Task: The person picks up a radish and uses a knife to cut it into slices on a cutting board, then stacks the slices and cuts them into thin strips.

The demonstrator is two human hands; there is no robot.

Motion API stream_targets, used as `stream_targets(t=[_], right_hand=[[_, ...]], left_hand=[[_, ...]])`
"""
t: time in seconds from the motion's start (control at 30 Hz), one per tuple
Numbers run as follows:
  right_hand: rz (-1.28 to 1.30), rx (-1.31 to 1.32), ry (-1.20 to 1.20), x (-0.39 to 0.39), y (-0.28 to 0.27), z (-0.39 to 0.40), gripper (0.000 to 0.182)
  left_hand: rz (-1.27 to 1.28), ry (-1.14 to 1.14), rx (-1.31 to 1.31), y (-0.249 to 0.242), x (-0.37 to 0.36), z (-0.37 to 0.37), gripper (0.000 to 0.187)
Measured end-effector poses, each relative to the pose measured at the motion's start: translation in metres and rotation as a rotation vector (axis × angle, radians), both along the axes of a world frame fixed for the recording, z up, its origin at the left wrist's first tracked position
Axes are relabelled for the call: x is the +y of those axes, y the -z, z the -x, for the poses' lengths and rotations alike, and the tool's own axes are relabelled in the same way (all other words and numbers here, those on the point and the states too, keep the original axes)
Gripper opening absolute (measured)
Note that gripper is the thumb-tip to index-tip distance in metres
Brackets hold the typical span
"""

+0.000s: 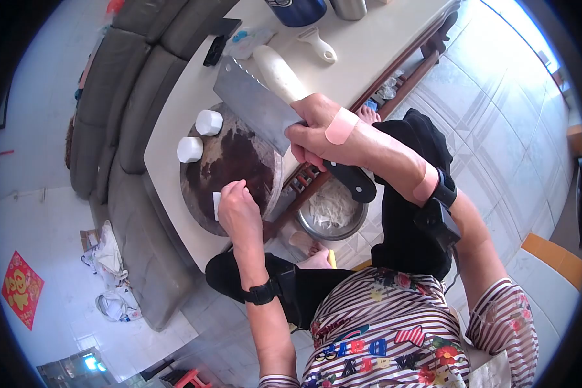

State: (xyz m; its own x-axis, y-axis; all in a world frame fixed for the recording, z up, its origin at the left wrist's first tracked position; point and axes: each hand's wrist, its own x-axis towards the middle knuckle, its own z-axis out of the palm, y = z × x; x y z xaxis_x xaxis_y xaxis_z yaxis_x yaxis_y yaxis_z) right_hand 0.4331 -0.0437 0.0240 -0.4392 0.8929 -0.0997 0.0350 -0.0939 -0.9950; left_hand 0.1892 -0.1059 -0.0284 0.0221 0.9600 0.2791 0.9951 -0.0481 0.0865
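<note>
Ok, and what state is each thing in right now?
Cleaver: held up in the right hand.
Left hand: fingers at a white piece.
Chopping board: stained dark.
Two white chunks: cut, at the board's edge.
Long white vegetable: lying, partly hidden.
Peeler: lying on the table.
Metal bowl: holding pale shreds.

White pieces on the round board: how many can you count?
3: one piece at the board's edge, another beside it, a third at the left hand, which may hide more.

Cleaver [255, 103]: handle partly covered by right hand [318, 131].
White piece [216, 205]: mostly hidden by left hand [240, 212]; grip unclear.
White radish [279, 72]: near end hidden behind cleaver and hand.
Blue container [297, 11], metal cup [349, 8]: tops cut off, far edge.
</note>
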Motion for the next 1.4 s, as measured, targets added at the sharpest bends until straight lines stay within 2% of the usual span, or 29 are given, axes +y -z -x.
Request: stream_targets(t=[0.1,0.27,0.33,0.37,0.43,0.47,0.6,0.7,0.77,0.87,0.9,0.97,1.0,1.07,1.1,1.17,1.3,1.4], right_hand=[[-0.013,-0.002,-0.029,-0.001,0.002,0.000,0.016],[-0.039,-0.067,-0.122,-0.004,0.009,0.008,0.015],[-0.236,-0.164,-0.231,-0.007,0.017,0.014,0.016],[-0.237,-0.169,-0.237,-0.009,0.023,0.016,0.016],[-0.511,-0.293,-0.226,-0.013,0.030,0.021,0.018],[-0.515,-0.380,-0.260,-0.014,0.031,0.021,0.019],[-0.454,-0.391,-0.277,-0.017,0.033,0.024,0.017],[-0.597,-0.342,-0.169,-0.016,0.047,0.027,0.018],[-1.051,-0.423,-0.137,-0.015,0.060,0.027,0.017],[-1.131,-0.575,-0.203,-0.022,0.047,0.022,0.017],[-1.131,-0.574,-0.213,-0.024,0.047,0.023,0.017],[-0.921,-0.444,-0.180,-0.026,0.047,0.025,0.018],[-0.920,-0.448,-0.188,-0.026,0.045,0.024,0.018],[-1.111,-0.689,-0.321,-0.026,0.042,0.021,0.016],[-1.109,-0.693,-0.327,-0.027,0.041,0.021,0.016],[-0.798,-0.495,-0.219,-0.030,0.040,0.023,0.014],[-0.879,-0.622,-0.201,-0.033,0.024,0.024,0.012],[-0.745,-0.665,-0.284,-0.038,0.013,0.026,0.012]], left_hand=[[-0.022,0.027,-0.075,-0.002,-0.006,-0.005,0.017],[-0.067,0.149,-0.403,0.007,-0.013,-0.005,0.019],[-0.100,0.190,-0.340,0.012,-0.015,-0.001,0.019],[-0.131,0.236,-0.270,0.014,-0.016,0.000,0.019],[-0.168,0.200,-0.326,0.010,-0.019,-0.004,0.019],[-0.202,0.168,-0.376,0.007,-0.022,-0.006,0.018],[-0.135,0.059,-0.444,0.002,-0.029,-0.003,0.017],[-0.113,0.144,-0.345,0.005,-0.024,-0.002,0.017],[-0.125,0.187,-0.293,0.009,-0.022,-0.002,0.018],[-0.140,0.247,-0.243,0.013,-0.023,0.004,0.019],[-0.140,0.239,-0.247,0.014,-0.023,0.005,0.019],[-0.160,0.256,-0.305,0.014,-0.023,0.007,0.018],[-0.159,0.251,-0.311,0.014,-0.022,0.007,0.018],[-0.184,0.236,-0.374,0.012,-0.017,0.006,0.015],[-0.183,0.232,-0.381,0.011,-0.015,0.005,0.015],[-0.156,0.228,-0.445,0.009,-0.009,0.003,0.011],[-0.182,0.153,-0.479,0.019,-0.005,-0.005,0.008],[-0.233,0.033,-0.507,0.028,-0.007,-0.012,0.007]])
